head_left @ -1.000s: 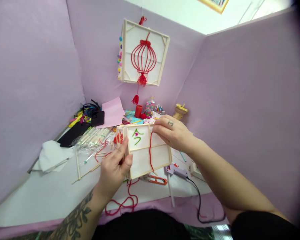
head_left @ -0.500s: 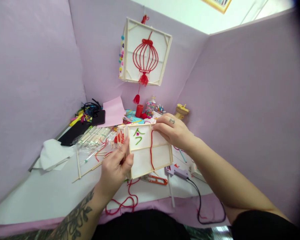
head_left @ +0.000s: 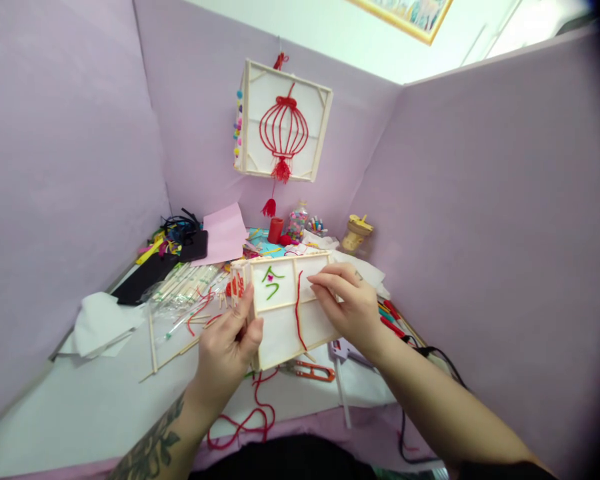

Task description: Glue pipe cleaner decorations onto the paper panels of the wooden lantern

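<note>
My left hand [head_left: 230, 347] grips the left edge of a white box with a wooden stick frame [head_left: 275, 330]. A green figure with a small pink spot [head_left: 273, 281] is on the box's upper left panel. Down the middle divider runs a red cord [head_left: 298, 310]. My right hand [head_left: 347, 303] is over the right panels, its thumb and forefinger pinched together just right of the cord's top; whatever is between them is too small to make out.
A framed box with a red lantern design [head_left: 284, 127] hangs at the back. Orange snips [head_left: 315, 371], a glue gun [head_left: 350, 352] and loose red cord [head_left: 243, 427] lie near the front. Bagged sticks [head_left: 185, 290] and white cloth [head_left: 103, 323] are left.
My right hand has come off the box's top edge and moved down and right, beside the red cord. The view has shifted slightly. My left hand keeps its grip.
</note>
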A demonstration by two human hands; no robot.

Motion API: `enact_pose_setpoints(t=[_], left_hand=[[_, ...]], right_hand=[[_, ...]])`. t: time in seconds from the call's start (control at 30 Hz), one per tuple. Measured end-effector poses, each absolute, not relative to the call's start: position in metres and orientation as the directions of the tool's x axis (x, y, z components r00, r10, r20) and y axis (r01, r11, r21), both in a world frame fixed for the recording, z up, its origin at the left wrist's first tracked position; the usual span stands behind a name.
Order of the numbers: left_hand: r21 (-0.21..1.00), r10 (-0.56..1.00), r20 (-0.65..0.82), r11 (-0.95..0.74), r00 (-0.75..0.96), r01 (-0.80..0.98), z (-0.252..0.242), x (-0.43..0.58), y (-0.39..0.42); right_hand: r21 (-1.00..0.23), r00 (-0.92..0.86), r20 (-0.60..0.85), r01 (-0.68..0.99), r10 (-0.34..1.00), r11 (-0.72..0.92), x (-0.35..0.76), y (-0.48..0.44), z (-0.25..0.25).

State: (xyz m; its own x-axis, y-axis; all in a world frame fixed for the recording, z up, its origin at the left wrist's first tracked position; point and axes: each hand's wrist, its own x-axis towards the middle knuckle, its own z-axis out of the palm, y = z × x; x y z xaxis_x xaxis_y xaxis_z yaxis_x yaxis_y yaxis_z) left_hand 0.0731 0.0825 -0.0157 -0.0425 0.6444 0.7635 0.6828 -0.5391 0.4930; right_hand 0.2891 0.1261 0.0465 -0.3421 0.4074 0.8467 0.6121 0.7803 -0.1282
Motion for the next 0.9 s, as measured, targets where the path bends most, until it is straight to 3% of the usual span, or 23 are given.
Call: enact_pose_setpoints(t=[0.13,0.23,0.43,0.9], left_hand=[[0.506,0.657,0.752,-0.525,-0.053,0.685,-0.016,0.073,0.082],[0.504,0.654,0.756,-0.539,-0.042,0.675,-0.016,0.075,0.081],[0.473,0.631,0.775,-0.565,-0.014,0.676,-0.014,0.076,0.079],[0.48,0.636,0.771,-0.565,-0.016,0.672,-0.015,0.077,0.079]], right_hand=[[-0.377,-0.207,0.753,0.643,0.625,0.667,0.282,0.126,0.052],[-0.45,-0.187,0.676,0.661,0.713,0.6,0.278,0.125,0.059],[-0.509,-0.175,0.632,0.641,0.755,0.575,0.275,0.129,0.062],[-0.506,-0.179,0.652,0.621,0.737,0.599,0.275,0.134,0.058]])
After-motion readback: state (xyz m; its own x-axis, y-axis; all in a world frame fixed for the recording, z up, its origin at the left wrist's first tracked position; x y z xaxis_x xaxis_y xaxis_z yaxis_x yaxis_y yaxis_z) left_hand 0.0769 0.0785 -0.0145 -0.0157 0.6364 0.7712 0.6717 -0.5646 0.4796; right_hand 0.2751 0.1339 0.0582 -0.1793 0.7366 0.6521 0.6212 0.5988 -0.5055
